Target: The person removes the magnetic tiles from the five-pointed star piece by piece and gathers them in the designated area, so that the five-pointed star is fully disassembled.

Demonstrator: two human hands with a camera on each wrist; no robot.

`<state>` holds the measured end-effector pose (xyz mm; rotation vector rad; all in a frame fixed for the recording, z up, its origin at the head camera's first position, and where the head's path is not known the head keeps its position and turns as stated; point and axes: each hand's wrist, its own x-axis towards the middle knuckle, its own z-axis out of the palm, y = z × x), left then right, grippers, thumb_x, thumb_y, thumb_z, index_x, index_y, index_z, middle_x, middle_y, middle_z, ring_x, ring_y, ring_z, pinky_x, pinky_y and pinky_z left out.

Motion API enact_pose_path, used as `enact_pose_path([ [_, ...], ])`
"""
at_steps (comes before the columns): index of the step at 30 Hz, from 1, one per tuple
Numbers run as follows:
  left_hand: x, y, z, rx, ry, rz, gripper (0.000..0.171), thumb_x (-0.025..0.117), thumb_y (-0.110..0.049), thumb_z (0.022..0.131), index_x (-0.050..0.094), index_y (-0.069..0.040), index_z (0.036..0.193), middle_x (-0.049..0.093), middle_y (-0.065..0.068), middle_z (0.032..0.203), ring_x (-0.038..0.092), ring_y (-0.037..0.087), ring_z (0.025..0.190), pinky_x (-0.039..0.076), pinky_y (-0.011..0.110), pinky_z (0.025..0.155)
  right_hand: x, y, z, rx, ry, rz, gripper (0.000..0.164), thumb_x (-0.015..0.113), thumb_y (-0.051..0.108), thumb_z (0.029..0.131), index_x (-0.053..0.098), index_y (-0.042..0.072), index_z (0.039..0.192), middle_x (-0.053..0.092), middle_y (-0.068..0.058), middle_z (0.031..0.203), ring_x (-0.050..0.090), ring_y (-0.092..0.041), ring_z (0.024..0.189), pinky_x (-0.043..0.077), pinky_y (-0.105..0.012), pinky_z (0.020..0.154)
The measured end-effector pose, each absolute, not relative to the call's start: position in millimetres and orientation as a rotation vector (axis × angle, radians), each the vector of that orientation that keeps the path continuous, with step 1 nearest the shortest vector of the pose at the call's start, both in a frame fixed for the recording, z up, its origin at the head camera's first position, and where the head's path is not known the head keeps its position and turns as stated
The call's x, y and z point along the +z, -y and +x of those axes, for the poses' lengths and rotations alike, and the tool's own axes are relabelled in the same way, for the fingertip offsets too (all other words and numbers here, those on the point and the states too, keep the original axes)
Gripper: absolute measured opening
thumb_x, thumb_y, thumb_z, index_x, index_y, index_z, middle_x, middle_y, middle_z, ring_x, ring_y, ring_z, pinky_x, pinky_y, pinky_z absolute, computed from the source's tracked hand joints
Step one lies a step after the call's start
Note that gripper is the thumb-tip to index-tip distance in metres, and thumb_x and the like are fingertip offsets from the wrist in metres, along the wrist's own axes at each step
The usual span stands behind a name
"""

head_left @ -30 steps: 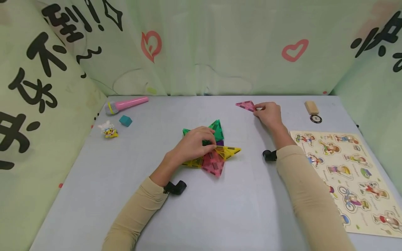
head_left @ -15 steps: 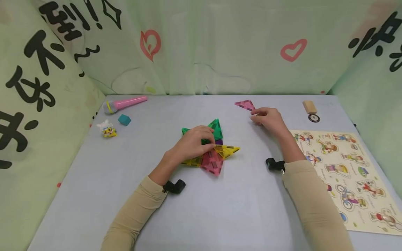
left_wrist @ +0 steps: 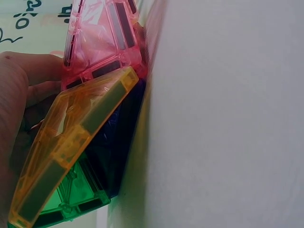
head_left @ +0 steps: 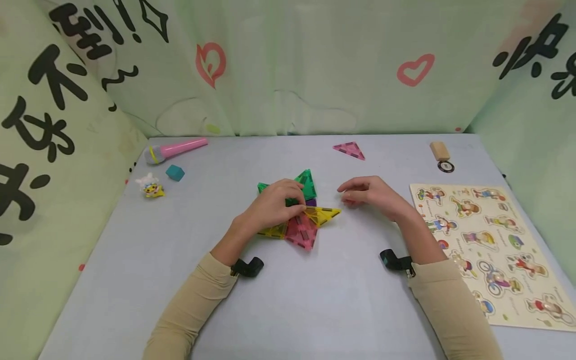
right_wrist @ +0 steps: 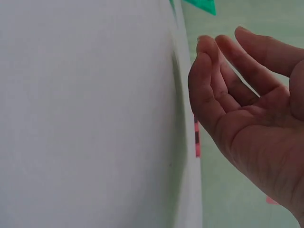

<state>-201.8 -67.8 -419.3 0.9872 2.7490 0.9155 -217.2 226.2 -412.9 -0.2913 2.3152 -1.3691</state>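
A cluster of translucent magnetic tiles stands mid-table: a pink tile (head_left: 302, 232) faces front, a yellow triangle tile (head_left: 322, 215) points right, a green tile (head_left: 308, 183) rises behind, and a little purple shows between. My left hand (head_left: 272, 206) holds this cluster from above, thumb on the near side and fingers bent over it. The left wrist view shows its fingers behind the pink tile (left_wrist: 97, 38) and orange-yellow tile (left_wrist: 73, 137). My right hand (head_left: 375, 196) hovers to the right with loosely bent fingers and nothing in them. A loose pink triangle tile (head_left: 350, 150) lies farther back.
At the back left are a pink toy microphone (head_left: 182, 149), a teal block (head_left: 175, 173) and a small figurine (head_left: 151, 186). A picture puzzle board (head_left: 524, 322) covers the right side, partly under my right sleeve. Behind it lie a wooden block (head_left: 439, 150) and a round chip (head_left: 446, 166).
My right hand has let go of the loose pink triangle tile and drawn back toward me and slightly left, leaving it on the table. My left hand has stayed on the cluster.
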Motion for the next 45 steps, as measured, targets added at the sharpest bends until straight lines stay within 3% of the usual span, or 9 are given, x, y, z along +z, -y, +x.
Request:
enact_pose_path([
  [7, -417.2, 68.3, -200.9, 0.915, -2.744, 0.975, 0.01, 0.069, -0.026, 0.094, 0.075, -0.018, 0.093, 0.069, 0.002, 0.125, 0.052, 0.019, 0.132, 0.04, 0.041, 0.115, -400.9, -201.0, -200.1, -1.405, -2.218, -0.446, 0.033, 0.065, 0.024, 0.096, 0.068, 0.002, 0.12, 0.072, -0.012, 0.106, 0.068, -0.022, 0.092, 0.058, -0.038, 0.087],
  [12, -417.9, 67.3, -200.3, 0.921, -2.753, 0.999, 0.01, 0.07, -0.026, 0.094, 0.075, -0.017, 0.093, 0.07, 0.003, 0.123, 0.053, 0.019, 0.132, 0.041, 0.041, 0.115, -399.6, -190.6, -194.8, -1.246, -2.33, -0.516, 0.019, 0.068, 0.017, 0.092, 0.073, 0.009, 0.108, 0.074, -0.007, 0.101, 0.065, -0.021, 0.089, 0.055, -0.032, 0.08],
  [18, -417.7, 66.8, -200.0, 0.894, -2.77, 1.008, 0.01, 0.069, -0.026, 0.094, 0.075, -0.017, 0.093, 0.07, 0.002, 0.121, 0.054, 0.018, 0.131, 0.041, 0.039, 0.114, -397.8, -187.3, -190.5, -1.192, -2.406, -0.541, 0.009, 0.07, 0.01, 0.09, 0.076, 0.007, 0.096, 0.074, -0.006, 0.091, 0.063, -0.02, 0.078, 0.055, -0.03, 0.07],
  [33, -413.9, 66.7, -198.7, 0.852, -2.758, 0.987, 0.012, 0.068, -0.027, 0.094, 0.076, -0.018, 0.095, 0.068, -0.001, 0.12, 0.051, 0.018, 0.133, 0.039, 0.039, 0.116, -399.1, -188.7, -191.6, -1.205, -2.438, -0.526, 0.015, 0.067, 0.008, 0.091, 0.077, 0.007, 0.101, 0.075, -0.008, 0.099, 0.065, -0.019, 0.083, 0.056, -0.027, 0.073],
  [45, -412.3, 66.5, -198.6, 0.817, -2.77, 1.006, 0.015, 0.069, -0.027, 0.094, 0.077, -0.014, 0.096, 0.068, 0.0, 0.116, 0.051, 0.019, 0.132, 0.04, 0.039, 0.115, -395.7, -199.6, -197.1, -1.239, -2.426, -0.487, 0.015, 0.07, 0.013, 0.091, 0.077, 0.007, 0.103, 0.075, -0.011, 0.104, 0.069, -0.02, 0.086, 0.057, -0.032, 0.078],
])
